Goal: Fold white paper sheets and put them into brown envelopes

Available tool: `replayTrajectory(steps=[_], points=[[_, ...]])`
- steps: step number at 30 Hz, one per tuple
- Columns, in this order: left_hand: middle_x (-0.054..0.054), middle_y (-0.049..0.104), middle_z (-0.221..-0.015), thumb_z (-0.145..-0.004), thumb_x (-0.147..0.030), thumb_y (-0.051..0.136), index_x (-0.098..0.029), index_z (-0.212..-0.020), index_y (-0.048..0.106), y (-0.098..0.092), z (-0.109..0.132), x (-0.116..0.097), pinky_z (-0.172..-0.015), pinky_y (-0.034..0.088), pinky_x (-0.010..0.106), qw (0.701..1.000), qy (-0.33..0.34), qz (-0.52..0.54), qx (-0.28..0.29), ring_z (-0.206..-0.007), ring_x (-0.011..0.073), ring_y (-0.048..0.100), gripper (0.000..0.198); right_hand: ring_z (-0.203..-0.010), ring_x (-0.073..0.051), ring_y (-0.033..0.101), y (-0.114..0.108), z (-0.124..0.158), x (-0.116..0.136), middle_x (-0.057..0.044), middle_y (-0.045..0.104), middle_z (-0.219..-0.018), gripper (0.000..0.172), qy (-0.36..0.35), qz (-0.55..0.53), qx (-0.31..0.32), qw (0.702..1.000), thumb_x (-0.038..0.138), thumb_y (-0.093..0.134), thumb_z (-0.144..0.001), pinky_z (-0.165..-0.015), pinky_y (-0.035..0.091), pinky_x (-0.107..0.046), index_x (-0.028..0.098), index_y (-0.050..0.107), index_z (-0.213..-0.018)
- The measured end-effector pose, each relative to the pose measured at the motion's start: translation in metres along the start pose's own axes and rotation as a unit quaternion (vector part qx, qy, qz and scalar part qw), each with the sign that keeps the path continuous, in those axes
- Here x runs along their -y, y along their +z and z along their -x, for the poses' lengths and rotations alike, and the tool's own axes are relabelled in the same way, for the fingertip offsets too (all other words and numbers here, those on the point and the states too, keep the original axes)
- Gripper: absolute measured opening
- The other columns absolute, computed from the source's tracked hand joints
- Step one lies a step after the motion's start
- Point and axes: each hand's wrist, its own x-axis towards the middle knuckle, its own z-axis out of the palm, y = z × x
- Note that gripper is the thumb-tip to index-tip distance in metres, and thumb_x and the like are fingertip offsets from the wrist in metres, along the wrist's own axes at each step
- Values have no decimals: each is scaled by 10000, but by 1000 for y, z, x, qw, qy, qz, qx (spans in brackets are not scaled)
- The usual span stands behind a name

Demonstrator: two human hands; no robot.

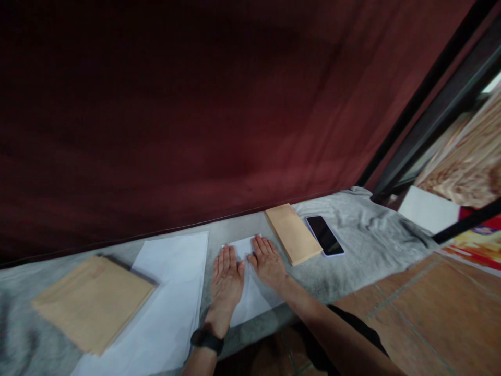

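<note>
A white sheet of paper [246,303] lies in front of me on a grey cloth. My left hand [227,277] rests flat on its left side, fingers stretched out and pointing away from me. On the right side of the sheet my right hand [268,260] also lies flat, its fingers close together and extended. The two thumbs are near each other over the sheet's middle. Both palms cover much of the paper, so I cannot tell whether it is folded. Just right of my right hand is a stack of brown envelopes [293,234].
A phone [325,236] lies right of the envelopes. To the left are white paper sheets [172,292], partly under a brown paper packet [94,303]. The grey cloth [364,235] covers a narrow surface against a dark red wall [235,130]. Tiled floor [430,313] shows at right.
</note>
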Motion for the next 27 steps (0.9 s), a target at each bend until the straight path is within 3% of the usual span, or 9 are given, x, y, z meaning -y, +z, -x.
replayTrajectory(steps=[16, 23, 27], points=[[227, 436, -1529, -996, -351, 319, -21, -1472, 420, -7, 25, 21, -1171, 346, 516, 998, -6, 32, -61, -1458, 319, 358, 588, -1448, -270, 370, -7, 9, -14, -168, 438, -1536, 544, 6, 10, -28, 1000, 344, 363, -1047, -1184, 327, -455, 65, 386, -1514], [140, 382, -1586, -989, -342, 391, -127, -1540, 313, -19, 48, -11, -1186, 332, 526, 989, 138, 35, -43, -1485, 277, 311, 597, -1476, -253, 317, -15, 15, -8, -133, 365, -1585, 534, -45, -15, -5, 999, 318, 371, -1041, -1197, 298, -475, 114, 357, -1534], [146, 395, -1576, -978, -470, 441, -130, -1528, 335, -20, 60, -22, -1185, 327, 526, 985, 167, 32, -30, -1474, 285, 335, 656, -1469, -252, 332, -15, 20, -9, -114, 380, -1579, 513, -53, -9, 9, 998, 324, 384, -1042, -1199, 289, -474, 144, 389, -1522]])
